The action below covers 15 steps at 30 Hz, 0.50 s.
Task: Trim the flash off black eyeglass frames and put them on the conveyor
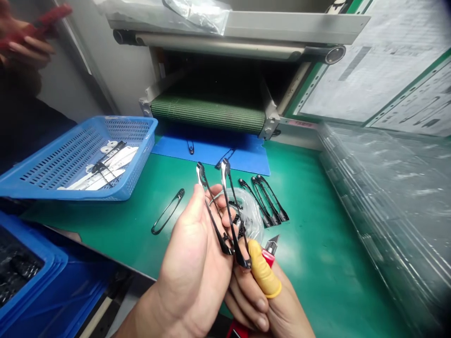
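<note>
My left hand (186, 263), palm up, holds a glossy black elongated plastic frame (212, 213) between thumb and fingers. Beside it is a second, similar black frame (226, 188), its lower end pinched by my right hand (252, 293); my left fingertips are behind it. A yellow finger cot (262, 272) covers my right thumb. My right hand also grips a red utility knife (268, 257), blade out and pointing up. Behind the hands is a clear round plastic container (255, 216) with small black pieces in it, partly hidden.
Several black frames (269, 199) lie right of the container; one loose frame (168, 211) lies left. A blue basket (141, 164) holds white and black parts. Beyond are a blue sheet (253, 159) and green conveyor (207, 112). Clear trays (380, 188) stand right. Another person's hand (31, 51) shows upper left.
</note>
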Tool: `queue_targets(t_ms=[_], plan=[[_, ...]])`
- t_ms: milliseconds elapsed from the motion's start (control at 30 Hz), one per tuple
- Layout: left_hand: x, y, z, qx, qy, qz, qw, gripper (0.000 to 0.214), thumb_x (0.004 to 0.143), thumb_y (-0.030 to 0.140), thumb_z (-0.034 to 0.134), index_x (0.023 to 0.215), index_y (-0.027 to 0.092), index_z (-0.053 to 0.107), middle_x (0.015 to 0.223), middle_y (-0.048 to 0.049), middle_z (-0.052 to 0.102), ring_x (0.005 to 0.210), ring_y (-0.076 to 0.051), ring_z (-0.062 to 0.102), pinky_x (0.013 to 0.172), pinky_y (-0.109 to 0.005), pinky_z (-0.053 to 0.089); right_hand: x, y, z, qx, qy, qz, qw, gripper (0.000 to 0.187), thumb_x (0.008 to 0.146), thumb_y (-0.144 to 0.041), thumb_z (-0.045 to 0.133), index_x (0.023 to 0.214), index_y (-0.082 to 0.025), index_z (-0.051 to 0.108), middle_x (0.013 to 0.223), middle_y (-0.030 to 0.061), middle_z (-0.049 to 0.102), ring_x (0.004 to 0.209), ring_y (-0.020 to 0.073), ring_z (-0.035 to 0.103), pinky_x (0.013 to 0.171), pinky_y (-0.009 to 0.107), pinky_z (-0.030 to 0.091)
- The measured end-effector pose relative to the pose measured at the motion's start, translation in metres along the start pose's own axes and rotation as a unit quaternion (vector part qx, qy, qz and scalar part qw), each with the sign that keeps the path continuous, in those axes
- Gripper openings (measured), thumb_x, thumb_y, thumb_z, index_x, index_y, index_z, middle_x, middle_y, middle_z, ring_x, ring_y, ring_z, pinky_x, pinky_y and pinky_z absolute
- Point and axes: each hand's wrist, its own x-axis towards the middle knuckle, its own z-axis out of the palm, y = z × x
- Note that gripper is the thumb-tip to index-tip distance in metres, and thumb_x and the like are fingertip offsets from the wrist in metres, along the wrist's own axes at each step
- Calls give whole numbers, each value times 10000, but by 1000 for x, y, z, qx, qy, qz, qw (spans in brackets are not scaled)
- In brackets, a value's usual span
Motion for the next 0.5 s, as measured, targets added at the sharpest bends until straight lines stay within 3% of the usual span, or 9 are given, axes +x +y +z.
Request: queue_targets(t_ms=[500], plan=[[-1, -3, -1, 9, -33, -65, 997, 276, 978, 361, 327, 915, 184, 530, 823, -41, 542, 575, -95, 515, 541, -221, 524, -8, -2, -2, -13, 46, -9, 999, 289, 823, -417, 733, 757, -175, 590, 448, -123, 287, 354, -2, 116, 381, 89, 235]])
